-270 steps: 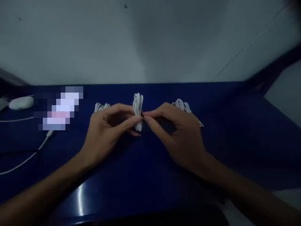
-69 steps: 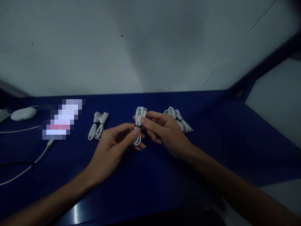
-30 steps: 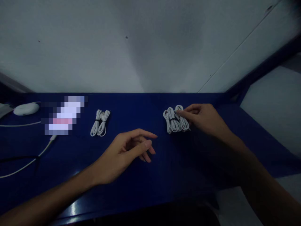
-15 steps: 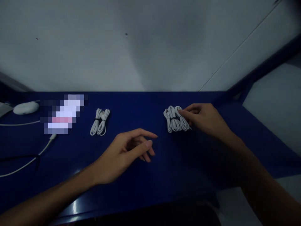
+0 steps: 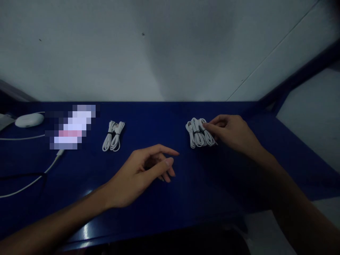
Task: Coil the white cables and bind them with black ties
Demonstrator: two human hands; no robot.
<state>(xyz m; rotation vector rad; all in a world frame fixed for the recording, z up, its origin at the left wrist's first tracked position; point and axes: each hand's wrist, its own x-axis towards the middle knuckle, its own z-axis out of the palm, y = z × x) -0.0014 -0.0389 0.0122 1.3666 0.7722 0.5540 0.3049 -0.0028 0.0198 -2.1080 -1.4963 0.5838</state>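
Blue, glossy tabletop (image 5: 164, 202) nearest me. Above it, left hand (image 5: 143, 173): fingers loosely curled, thumb apart, nothing held. At the left edge a white cord (image 5: 29, 187) runs up to a plug (image 5: 60, 152).

Farther back, right hand (image 5: 236, 132): thumb and fingers on the rightmost bundle (image 5: 208, 134) of a white cable cluster (image 5: 196, 125), a light pinch as I judge it. Cluster lies on the tabletop, at least three bundles side by side, touching. Well to the left, about level with it, a pair of bundles (image 5: 107, 141). Beyond, a white rounded object (image 5: 29, 120); rearmost, a pale wall (image 5: 106, 63) with a broad shadow.

Progress, my reading: every bundle in sight is coiled; black bands show on the pair and at mid-cluster. Two separate groups are laid out. Not yet done: right hand is not off the rightmost bundle.

Unclear: both forearms cut off; under the front edge too dark; right hand's far fingertips hidden; rightmost band not distinct; bundles underneath uncountable; bright patch (image 5: 74, 125) by the plug pixelated, unreadable.
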